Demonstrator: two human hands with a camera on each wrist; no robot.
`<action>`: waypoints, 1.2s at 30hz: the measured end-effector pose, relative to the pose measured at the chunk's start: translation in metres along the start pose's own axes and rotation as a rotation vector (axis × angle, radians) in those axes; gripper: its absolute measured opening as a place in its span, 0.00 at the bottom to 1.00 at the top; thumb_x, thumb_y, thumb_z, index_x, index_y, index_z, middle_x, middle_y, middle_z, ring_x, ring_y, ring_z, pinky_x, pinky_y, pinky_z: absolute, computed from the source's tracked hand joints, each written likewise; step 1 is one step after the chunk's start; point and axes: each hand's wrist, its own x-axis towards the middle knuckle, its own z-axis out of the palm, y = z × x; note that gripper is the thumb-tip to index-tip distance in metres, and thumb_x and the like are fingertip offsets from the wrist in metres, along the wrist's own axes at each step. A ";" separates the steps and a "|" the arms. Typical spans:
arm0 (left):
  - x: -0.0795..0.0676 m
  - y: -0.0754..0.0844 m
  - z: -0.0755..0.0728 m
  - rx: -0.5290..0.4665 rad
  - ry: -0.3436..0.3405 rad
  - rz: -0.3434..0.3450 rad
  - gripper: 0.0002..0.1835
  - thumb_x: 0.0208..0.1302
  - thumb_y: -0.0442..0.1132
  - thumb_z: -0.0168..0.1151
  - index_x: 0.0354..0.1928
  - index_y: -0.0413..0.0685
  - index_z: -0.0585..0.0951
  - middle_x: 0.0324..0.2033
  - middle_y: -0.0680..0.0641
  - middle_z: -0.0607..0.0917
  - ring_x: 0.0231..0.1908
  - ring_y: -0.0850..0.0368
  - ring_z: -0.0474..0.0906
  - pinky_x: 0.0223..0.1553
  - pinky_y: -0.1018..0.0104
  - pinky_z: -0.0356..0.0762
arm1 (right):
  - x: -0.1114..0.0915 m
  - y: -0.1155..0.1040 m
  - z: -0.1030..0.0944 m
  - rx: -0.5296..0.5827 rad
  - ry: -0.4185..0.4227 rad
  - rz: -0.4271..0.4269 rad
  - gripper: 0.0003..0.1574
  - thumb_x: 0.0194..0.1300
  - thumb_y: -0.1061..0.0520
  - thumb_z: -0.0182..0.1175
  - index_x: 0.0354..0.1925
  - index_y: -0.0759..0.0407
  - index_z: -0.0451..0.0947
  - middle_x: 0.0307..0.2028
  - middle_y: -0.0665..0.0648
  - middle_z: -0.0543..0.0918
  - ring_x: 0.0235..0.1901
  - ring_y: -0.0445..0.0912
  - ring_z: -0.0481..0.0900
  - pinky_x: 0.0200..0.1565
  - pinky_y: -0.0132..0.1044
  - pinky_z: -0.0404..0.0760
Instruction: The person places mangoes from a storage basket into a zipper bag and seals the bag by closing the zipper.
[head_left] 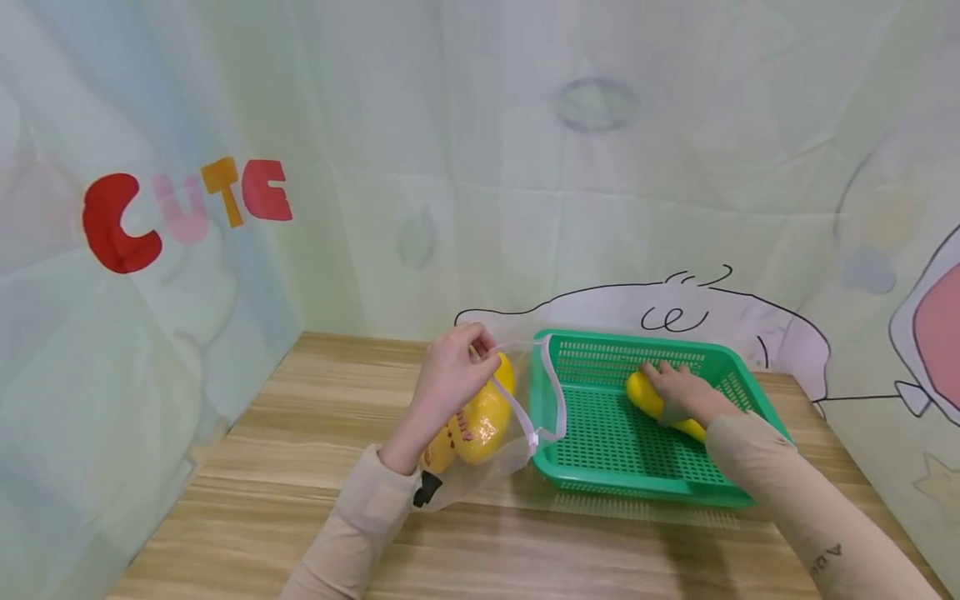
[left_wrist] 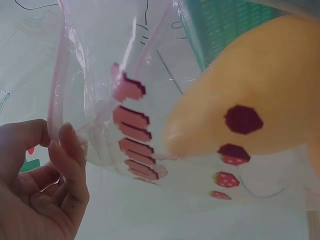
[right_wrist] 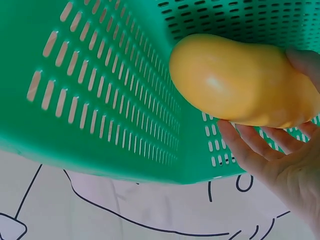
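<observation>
You are in a small, nook-like corner decorated like a children's playroom; whether it belongs to a home, a nursery or a studio, you cannot tell from here. Pale printed sheeting [head_left: 510,233] rises behind your table [head_left: 300,433] and along both sides, and its creases and soft folds suggest hung fabric or film. To your left, colourful letters [head_left: 197,204] spell CUTE. Ahead of you, a cartoon figure [head_left: 600,308] in black outline stretches along the table's far edge; to your right are a pink balloon [head_left: 937,333] and a pale star [head_left: 939,483]. Your table has a streaky wood-grain surface.
</observation>
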 end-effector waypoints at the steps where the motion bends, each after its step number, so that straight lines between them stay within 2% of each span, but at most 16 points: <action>1: 0.000 0.000 0.000 0.000 -0.001 -0.002 0.02 0.56 0.34 0.61 0.27 0.45 0.80 0.28 0.48 0.81 0.25 0.56 0.72 0.28 0.71 0.72 | -0.001 0.000 -0.001 0.005 0.002 -0.003 0.55 0.49 0.60 0.72 0.69 0.65 0.54 0.63 0.77 0.63 0.58 0.75 0.64 0.46 0.64 0.77; 9: 0.001 -0.002 0.002 0.001 0.006 0.003 0.02 0.55 0.33 0.62 0.27 0.45 0.80 0.27 0.48 0.81 0.26 0.56 0.72 0.29 0.70 0.72 | -0.006 -0.005 -0.006 0.030 0.057 -0.070 0.52 0.50 0.58 0.71 0.67 0.62 0.56 0.56 0.72 0.70 0.48 0.67 0.72 0.42 0.58 0.78; 19: 0.001 -0.003 0.003 -0.007 0.007 0.002 0.03 0.56 0.34 0.62 0.26 0.45 0.80 0.27 0.48 0.81 0.26 0.55 0.72 0.30 0.69 0.72 | -0.015 -0.015 -0.013 0.127 0.127 -0.111 0.52 0.51 0.57 0.69 0.69 0.59 0.53 0.56 0.71 0.71 0.47 0.64 0.74 0.44 0.59 0.78; 25: 0.001 -0.003 0.005 -0.008 0.006 0.007 0.03 0.56 0.34 0.62 0.26 0.45 0.80 0.27 0.48 0.80 0.26 0.55 0.72 0.30 0.69 0.72 | -0.019 -0.022 -0.015 0.166 0.193 -0.171 0.53 0.49 0.56 0.70 0.68 0.61 0.54 0.54 0.70 0.73 0.45 0.59 0.75 0.49 0.60 0.76; 36: 0.002 -0.002 0.007 -0.022 0.000 0.006 0.03 0.57 0.35 0.61 0.27 0.45 0.80 0.27 0.48 0.80 0.26 0.55 0.72 0.29 0.69 0.72 | -0.026 -0.040 -0.024 0.271 0.278 -0.222 0.54 0.49 0.55 0.70 0.69 0.58 0.53 0.53 0.67 0.74 0.41 0.54 0.75 0.39 0.49 0.78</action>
